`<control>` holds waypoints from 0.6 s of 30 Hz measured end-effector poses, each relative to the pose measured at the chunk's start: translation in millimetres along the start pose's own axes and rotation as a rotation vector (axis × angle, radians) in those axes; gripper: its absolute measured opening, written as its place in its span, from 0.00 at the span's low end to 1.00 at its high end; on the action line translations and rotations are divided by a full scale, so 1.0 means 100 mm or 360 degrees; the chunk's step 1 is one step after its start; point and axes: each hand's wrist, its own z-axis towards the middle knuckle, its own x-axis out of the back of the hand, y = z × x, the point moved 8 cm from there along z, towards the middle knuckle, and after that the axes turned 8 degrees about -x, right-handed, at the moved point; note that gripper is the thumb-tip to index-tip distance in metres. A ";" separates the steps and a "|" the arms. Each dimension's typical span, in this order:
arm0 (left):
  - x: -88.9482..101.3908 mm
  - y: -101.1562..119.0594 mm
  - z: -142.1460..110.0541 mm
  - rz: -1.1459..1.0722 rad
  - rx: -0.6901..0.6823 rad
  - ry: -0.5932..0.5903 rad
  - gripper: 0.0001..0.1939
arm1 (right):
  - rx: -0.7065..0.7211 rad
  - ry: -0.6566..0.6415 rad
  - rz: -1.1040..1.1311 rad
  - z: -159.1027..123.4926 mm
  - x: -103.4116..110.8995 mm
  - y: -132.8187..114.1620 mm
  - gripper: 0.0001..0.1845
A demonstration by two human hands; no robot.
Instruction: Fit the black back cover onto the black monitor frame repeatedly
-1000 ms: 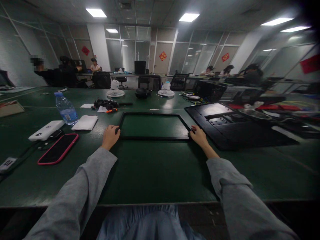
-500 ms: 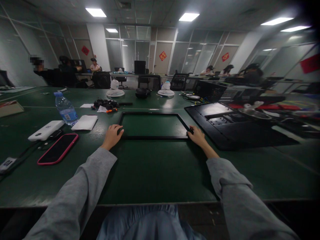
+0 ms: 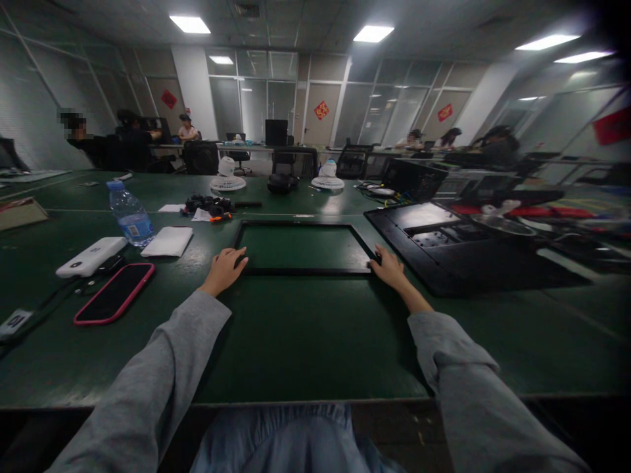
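Observation:
A thin rectangular black frame [image 3: 305,271] lies flat on the green tabletop [image 3: 315,335], whose surface shows through its opening. My left hand [image 3: 225,270] is closed over the frame's left side by the near corner, thumb and forefinger bent at the bar. At the opposite near corner, my right hand [image 3: 389,267] grips the right side, thumb on the inner edge. Parts of both side bars are hidden under my fingers. Right of that hand lies a large black panel [image 3: 493,266] with a cut-out section.
To the left are a water bottle [image 3: 131,217], white tissues [image 3: 167,242], a white power bank [image 3: 92,256] with cables and a pink-cased phone [image 3: 116,293]. Small white fans [image 3: 227,184] stand farther back. A metal dish [image 3: 507,225] sits by the panel. Several people sit beyond.
My left hand has shifted very slightly to the right along the frame's corner, its fingers a little further over the bar. The frame and my right hand look almost still.

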 end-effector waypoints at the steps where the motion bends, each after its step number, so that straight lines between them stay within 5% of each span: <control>1: 0.00 0.00 0.00 -0.0005 0.0004 -0.0011 0.24 | 0.0011 0.0005 0.0004 0.00 0.00 0.00 0.37; 18: 0.00 -0.03 0.01 -0.0155 -0.0005 0.0046 0.20 | 0.0023 -0.0012 -0.0006 0.03 -0.02 0.02 0.37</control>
